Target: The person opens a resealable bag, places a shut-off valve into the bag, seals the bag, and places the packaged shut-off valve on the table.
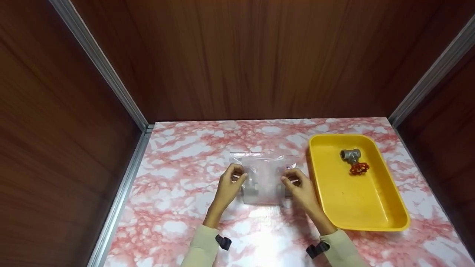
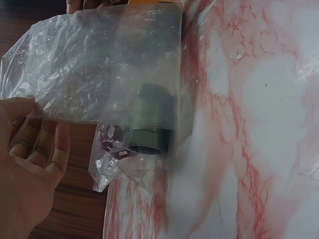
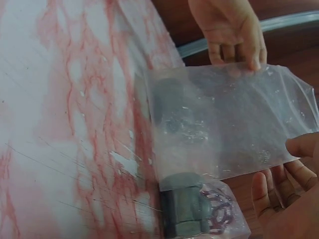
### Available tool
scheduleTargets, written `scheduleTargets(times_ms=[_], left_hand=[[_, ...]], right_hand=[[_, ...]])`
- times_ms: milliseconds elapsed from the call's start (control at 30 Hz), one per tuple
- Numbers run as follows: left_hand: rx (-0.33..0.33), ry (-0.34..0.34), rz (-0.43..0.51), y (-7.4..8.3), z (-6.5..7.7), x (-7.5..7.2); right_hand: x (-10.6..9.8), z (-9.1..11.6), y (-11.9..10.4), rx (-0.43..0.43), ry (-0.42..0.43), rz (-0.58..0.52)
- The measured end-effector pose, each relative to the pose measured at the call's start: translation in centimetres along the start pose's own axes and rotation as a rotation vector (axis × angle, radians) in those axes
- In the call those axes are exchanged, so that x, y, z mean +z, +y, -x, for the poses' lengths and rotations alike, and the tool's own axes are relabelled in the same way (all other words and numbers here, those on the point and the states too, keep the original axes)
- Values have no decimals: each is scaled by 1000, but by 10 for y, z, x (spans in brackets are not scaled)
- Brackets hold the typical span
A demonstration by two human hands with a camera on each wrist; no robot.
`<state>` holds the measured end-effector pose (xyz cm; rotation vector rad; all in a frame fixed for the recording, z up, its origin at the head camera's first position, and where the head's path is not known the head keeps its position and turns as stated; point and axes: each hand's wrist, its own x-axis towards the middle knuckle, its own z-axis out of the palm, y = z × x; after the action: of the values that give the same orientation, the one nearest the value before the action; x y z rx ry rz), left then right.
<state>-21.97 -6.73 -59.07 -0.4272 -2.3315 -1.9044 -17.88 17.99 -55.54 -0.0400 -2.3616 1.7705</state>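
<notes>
My left hand [image 1: 229, 185] and right hand [image 1: 302, 188] each pinch one side edge of a clear bag [image 1: 265, 178], which sits between them and partly hides a gray left tap [image 2: 144, 139] and a gray right tap [image 3: 184, 214] behind it. To my right, on the pink and white table [image 1: 167, 193], a yellow tray [image 1: 356, 204] holds one more tap [image 1: 350, 154] with a red wheel [image 1: 359, 168], in its far part. Past all that stands a brown wood wall [image 1: 259, 66].
</notes>
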Motion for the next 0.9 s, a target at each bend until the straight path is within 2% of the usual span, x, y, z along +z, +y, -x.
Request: scheduleTargets(times_ms=[133,267,400,567,800,900], left_hand=[[-1,-45,-11,0,1,-2],[1,-73,-20,0,1,-3],[0,-58,-26,1,-1,-3],[-2,-28,-22,0,0,0],[35,22,1,-2,-1,4],[46,51,15,-2,-2,6]], right_hand=[[1,-5,15,10,11,-1],[0,-5,23,-24,-2,-46],[-1,-4,24,-60,-39,-113],[-3,0,24,-75,-88,-135],[-3,4,21,-45,-83,-121],[-2,4,21,-11,-81,-150]])
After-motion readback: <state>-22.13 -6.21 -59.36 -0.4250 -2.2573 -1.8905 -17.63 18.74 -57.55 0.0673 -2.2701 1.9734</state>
